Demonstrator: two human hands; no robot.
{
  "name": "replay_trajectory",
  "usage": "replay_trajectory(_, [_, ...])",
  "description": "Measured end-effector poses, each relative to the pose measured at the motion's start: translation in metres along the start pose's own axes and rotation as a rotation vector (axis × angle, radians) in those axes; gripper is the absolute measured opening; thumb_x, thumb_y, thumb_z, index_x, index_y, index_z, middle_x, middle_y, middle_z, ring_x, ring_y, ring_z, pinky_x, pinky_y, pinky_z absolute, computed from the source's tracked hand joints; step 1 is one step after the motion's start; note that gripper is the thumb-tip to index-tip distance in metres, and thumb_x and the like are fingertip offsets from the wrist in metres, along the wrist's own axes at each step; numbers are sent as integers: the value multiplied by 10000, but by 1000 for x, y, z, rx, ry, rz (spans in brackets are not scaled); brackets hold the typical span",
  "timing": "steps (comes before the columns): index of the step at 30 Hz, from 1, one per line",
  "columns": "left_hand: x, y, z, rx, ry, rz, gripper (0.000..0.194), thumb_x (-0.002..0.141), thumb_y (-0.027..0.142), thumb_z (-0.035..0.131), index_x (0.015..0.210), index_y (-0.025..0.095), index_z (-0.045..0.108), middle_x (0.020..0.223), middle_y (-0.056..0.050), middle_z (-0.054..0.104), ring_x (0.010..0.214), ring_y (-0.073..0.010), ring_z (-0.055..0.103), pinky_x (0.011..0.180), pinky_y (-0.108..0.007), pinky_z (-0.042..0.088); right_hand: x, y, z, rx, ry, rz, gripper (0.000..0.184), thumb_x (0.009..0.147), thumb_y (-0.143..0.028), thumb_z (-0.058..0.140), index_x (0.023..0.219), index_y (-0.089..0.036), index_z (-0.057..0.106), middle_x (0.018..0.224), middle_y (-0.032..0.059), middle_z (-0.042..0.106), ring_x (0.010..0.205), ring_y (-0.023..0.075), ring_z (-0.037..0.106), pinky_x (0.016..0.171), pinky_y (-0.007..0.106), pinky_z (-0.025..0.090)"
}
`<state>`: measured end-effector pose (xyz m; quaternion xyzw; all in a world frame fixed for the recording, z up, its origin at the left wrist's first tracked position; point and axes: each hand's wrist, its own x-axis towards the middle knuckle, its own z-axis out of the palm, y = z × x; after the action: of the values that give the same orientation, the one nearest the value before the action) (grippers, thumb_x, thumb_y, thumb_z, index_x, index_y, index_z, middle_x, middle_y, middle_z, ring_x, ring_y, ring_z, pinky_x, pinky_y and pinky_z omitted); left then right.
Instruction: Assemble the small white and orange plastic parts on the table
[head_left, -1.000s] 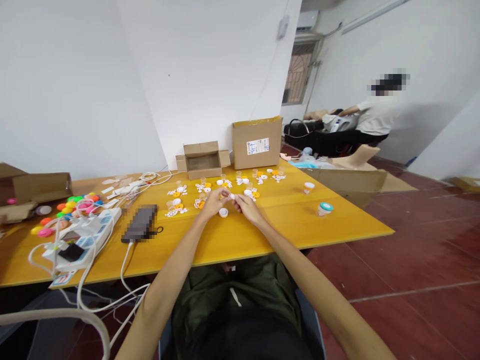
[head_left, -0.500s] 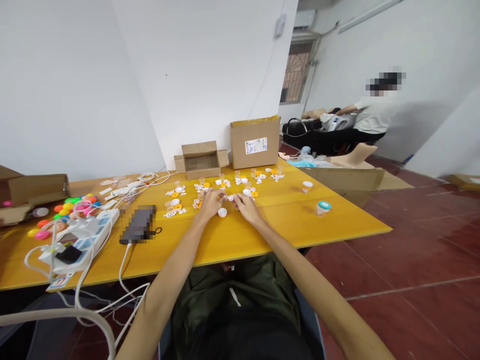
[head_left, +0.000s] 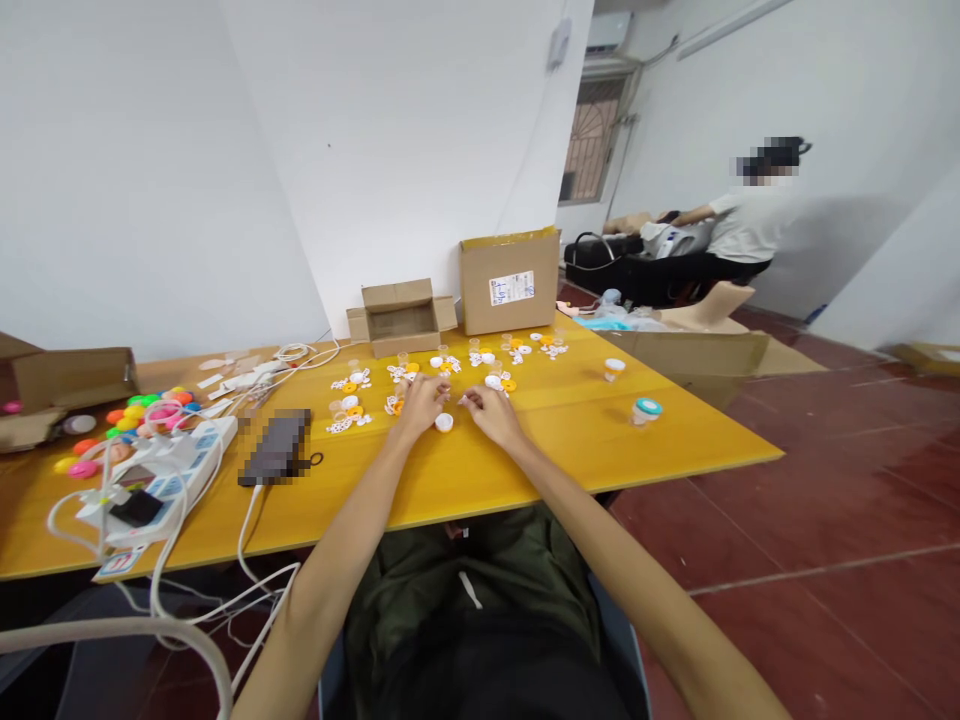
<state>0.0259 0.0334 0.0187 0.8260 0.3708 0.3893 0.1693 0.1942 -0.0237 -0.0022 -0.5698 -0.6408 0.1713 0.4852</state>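
Observation:
My left hand (head_left: 424,402) is closed over the table, its fingers bent around something clear and small that I cannot make out. Just across from it, my right hand (head_left: 489,412) pinches a small white piece (head_left: 463,400) at its fingertips. A white round cap (head_left: 444,423) sits on the table between and below the hands. Beyond them lie several groups of small parts: spotted white pieces (head_left: 360,379), orange rings (head_left: 508,385), white discs (head_left: 493,382) and clear little cups (head_left: 403,359).
On the right stand a white-lidded cup (head_left: 614,370) and a teal-lidded cup (head_left: 646,410). Cardboard boxes (head_left: 510,285) line the back. A phone (head_left: 277,447), a power strip (head_left: 176,480), cables and colourful balls (head_left: 146,410) occupy the left. A person (head_left: 742,225) sits beyond the table.
The spotted white piece held between both hands now shows only as a small white bit at my right fingertips. My hands are slightly farther apart.

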Motion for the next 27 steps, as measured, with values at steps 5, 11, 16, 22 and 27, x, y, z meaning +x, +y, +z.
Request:
replay_trajectory(5, [-2,1,-3,39,13,-20,209,787,90,666,869,261,755,914,-57,768,1033,-295,635,1002,-469,428,0,1,3,12,-18,-36,134,779,-137,696,747,-266,718,822,34,757,805,226,690,771,340,539])
replay_trajectory(11, [-4,4,-4,68,-4,-15,216,804,94,647,874,266,757,913,-65,764,1062,-314,630,1015,-468,413,-2,-1,1,-81,58,-50,204,800,-87,605,801,-251,727,902,51,762,869,231,688,833,355,531])
replay_trajectory(16, [-6,1,-2,49,-27,-18,249,799,74,630,867,277,756,929,-58,760,1057,-315,633,1025,-455,411,-5,1,-3,-238,134,-7,251,826,-87,550,859,-240,747,968,86,754,947,255,681,857,361,517])
replay_trajectory(22, [-7,-1,-1,87,-40,-11,282,807,60,619,918,277,760,958,-48,767,1052,-289,643,1019,-421,421,-5,3,2,-363,-2,-94,322,844,-58,542,973,-239,775,1030,108,747,1030,274,655,924,369,492])
replay_trajectory(27, [-8,7,-5,223,-113,-34,312,856,71,564,1027,252,751,1049,-60,768,1121,-269,633,1033,-405,424,-9,0,4,-476,-115,-213,321,923,-96,509,1107,-226,737,1107,91,729,1051,244,625,964,363,473])
